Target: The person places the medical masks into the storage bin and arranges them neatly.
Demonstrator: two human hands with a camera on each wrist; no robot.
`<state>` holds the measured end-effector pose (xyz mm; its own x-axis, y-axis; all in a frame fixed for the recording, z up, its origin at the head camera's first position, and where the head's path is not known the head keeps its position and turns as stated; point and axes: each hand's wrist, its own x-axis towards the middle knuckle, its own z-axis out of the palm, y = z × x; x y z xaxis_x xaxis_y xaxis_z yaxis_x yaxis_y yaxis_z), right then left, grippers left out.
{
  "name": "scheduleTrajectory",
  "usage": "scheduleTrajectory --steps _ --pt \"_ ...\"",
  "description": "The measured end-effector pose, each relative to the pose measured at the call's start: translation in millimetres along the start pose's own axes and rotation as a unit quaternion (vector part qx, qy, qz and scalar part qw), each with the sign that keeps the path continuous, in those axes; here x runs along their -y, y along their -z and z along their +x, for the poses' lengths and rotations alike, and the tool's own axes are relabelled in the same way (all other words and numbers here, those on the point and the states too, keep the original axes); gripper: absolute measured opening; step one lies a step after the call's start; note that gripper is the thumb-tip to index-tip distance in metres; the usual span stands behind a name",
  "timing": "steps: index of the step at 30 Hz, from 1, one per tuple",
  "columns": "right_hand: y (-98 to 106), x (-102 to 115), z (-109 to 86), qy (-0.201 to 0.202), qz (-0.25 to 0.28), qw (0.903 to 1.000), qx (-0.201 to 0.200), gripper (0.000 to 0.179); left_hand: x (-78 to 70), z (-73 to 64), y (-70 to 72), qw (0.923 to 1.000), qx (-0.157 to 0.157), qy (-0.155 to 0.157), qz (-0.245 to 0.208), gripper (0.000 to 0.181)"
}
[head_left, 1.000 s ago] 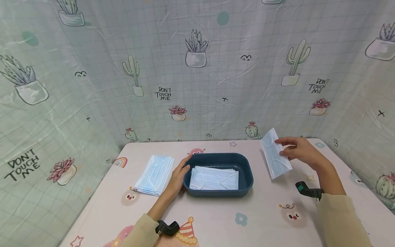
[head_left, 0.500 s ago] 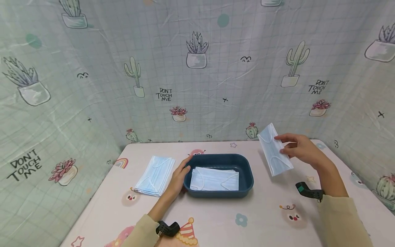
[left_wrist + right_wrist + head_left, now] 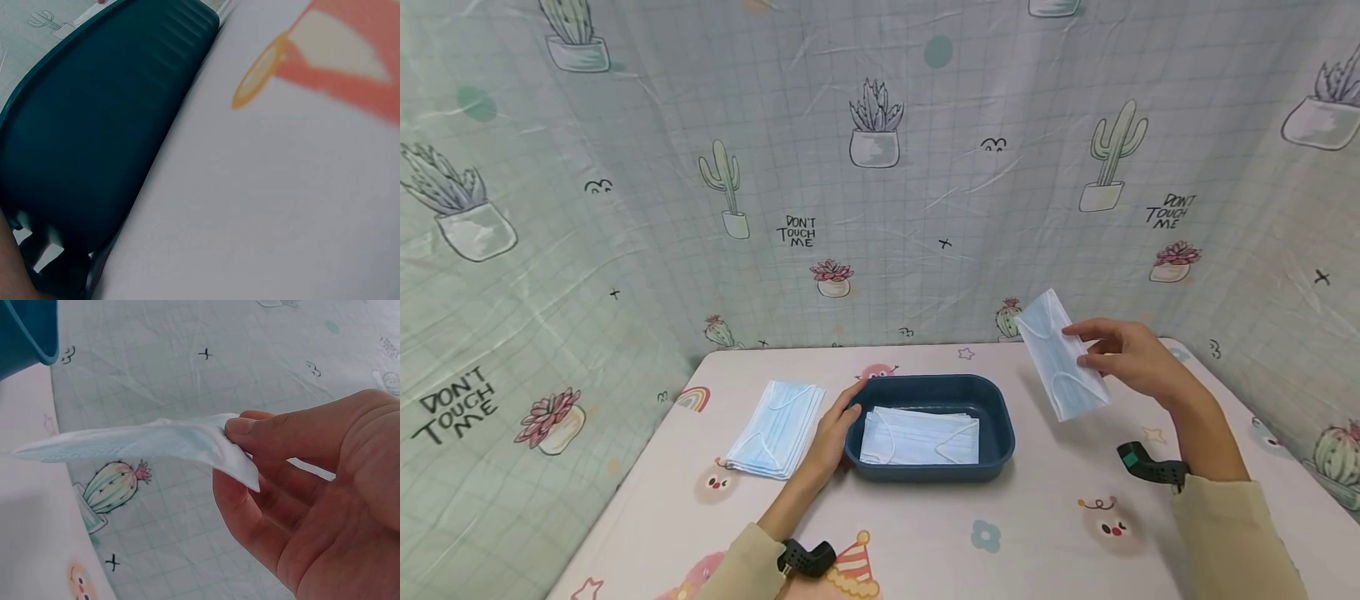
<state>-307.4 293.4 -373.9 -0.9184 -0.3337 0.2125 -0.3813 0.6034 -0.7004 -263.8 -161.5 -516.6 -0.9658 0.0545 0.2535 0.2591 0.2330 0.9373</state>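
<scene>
In the head view a dark blue plastic basin (image 3: 925, 472) stands mid-table with light blue face masks (image 3: 917, 437) lying flat inside. My left hand (image 3: 830, 437) holds the basin's left end, thumb at the rim; in the left wrist view the basin's long outer side fills the upper left and most of that hand is hidden. Right of the basin, my right hand (image 3: 1123, 354) pinches a pleated face mask (image 3: 1056, 358) by one long edge, above the table. The right wrist view shows this mask (image 3: 144, 442) edge-on between thumb and fingers.
Another stack of face masks (image 3: 777, 427) lies on the table left of the basin, close beside the left forearm. A printed pale cloth covers the table (image 3: 925, 542). Behind it hangs a curtain (image 3: 940, 292) with a cactus print.
My right hand has risen a little and shifted slightly left with the mask, which tilts more toward the upper left. The left hand and the basin have stayed in place.
</scene>
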Motion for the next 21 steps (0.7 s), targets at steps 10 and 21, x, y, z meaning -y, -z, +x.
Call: scheduleTrajectory --steps 10,21 --pt "0.2 8.1 -2.4 0.005 -0.008 0.9999 -0.006 0.044 -0.1 0.1 0.2 1.0000 0.001 0.000 0.002 0.050" --pt "0.8 11.9 -4.7 0.014 -0.003 0.9998 -0.015 0.043 -0.3 -0.3 -0.2 1.0000 -0.001 0.000 0.005 0.050"
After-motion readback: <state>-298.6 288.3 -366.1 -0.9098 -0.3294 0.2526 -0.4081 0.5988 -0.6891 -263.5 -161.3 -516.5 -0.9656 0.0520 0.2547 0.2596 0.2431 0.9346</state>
